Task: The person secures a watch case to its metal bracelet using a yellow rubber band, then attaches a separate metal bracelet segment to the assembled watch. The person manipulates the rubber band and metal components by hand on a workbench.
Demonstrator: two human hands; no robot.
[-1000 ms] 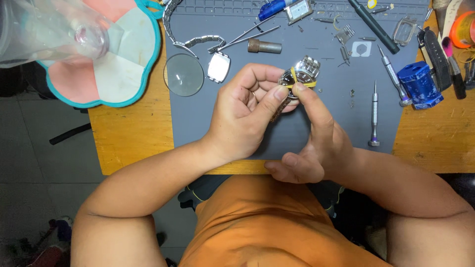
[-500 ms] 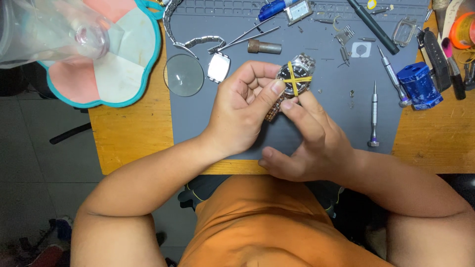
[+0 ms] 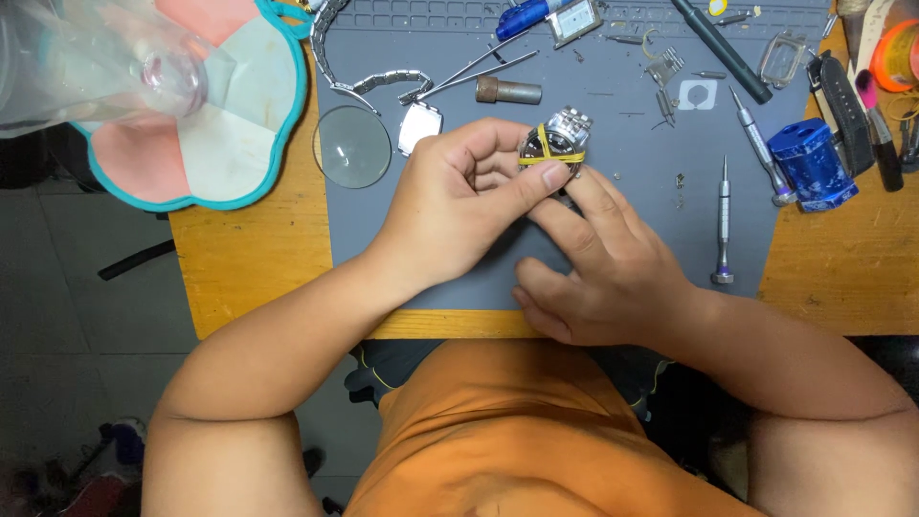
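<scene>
Yellow wooden table (image 3: 249, 278), grey work mat (image 3: 632, 182) on top, dim grey floor (image 3: 77, 373) (cluttered below)

One camera only, worn on my head. It looks almost straight down, so my orange shirt (image 3: 507, 440) fills the bottom edge and my forearms run up from there into the middle of the frame. The view is close: my left hand (image 3: 459, 206) and right hand (image 3: 613, 268) sit near centre, over the grey mat (image 3: 632, 182) on the table (image 3: 249, 278). The far side of the table lies along the top edge, cut off there. At left the floor (image 3: 77, 316) shows below the table's edge. No second view exists, so nothing is shared.
</scene>
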